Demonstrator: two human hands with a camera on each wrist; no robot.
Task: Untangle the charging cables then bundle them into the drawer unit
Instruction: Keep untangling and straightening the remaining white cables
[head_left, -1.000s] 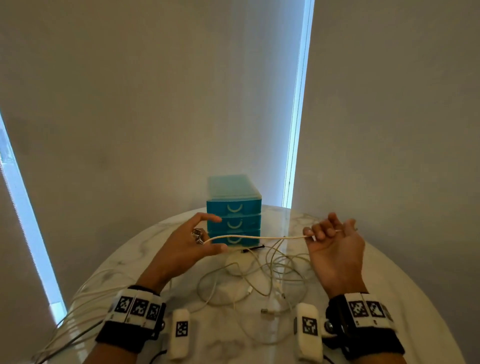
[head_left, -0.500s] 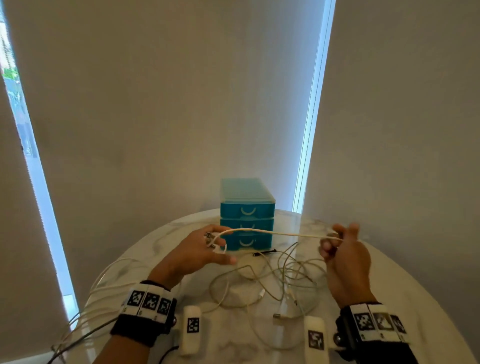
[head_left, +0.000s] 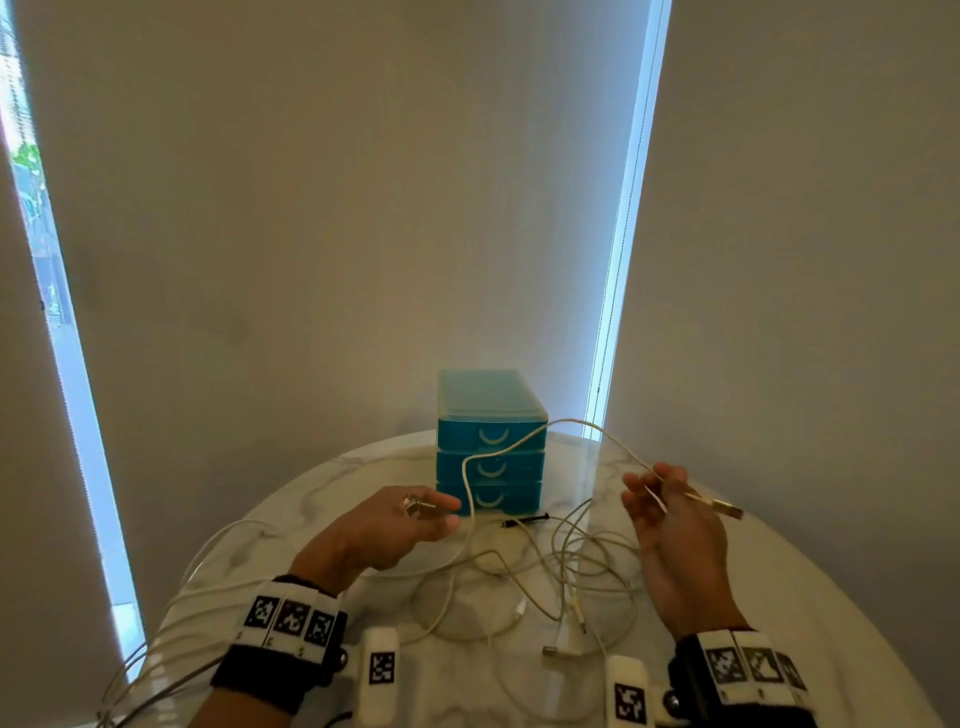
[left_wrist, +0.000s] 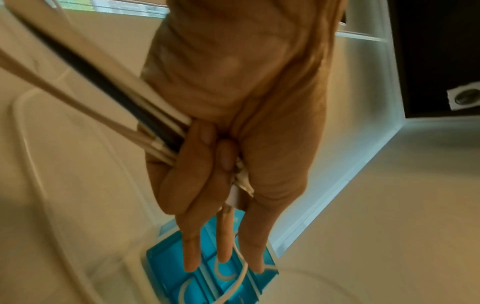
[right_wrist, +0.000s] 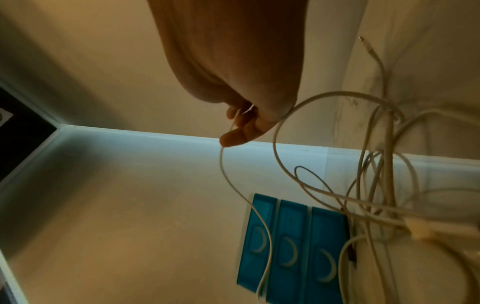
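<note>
A blue three-drawer unit (head_left: 491, 441) stands at the back of the round marble table (head_left: 789, 613), all drawers closed. My left hand (head_left: 449, 514) grips a bundle of white and black cables (left_wrist: 145, 123) in its curled fingers, plug ends at its fingertips. My right hand (head_left: 654, 491) pinches one white cable (head_left: 566, 422) near its end, with the USB plug (head_left: 724, 510) poking out to the right. That cable arcs up in front of the drawers and drops beside my left hand. A tangle of white cables (head_left: 561, 571) lies between my hands.
Several cables (head_left: 171, 613) trail from my left hand over the table's left edge. A black plug (head_left: 524, 520) lies just in front of the drawer unit, and a loose USB plug (head_left: 558, 650) near the front. Blinds hang behind the table.
The white cable was stretched straight between my hands; now it bows upward in a slack arc. My right hand has moved right and its plug end now sticks out past the fingers.
</note>
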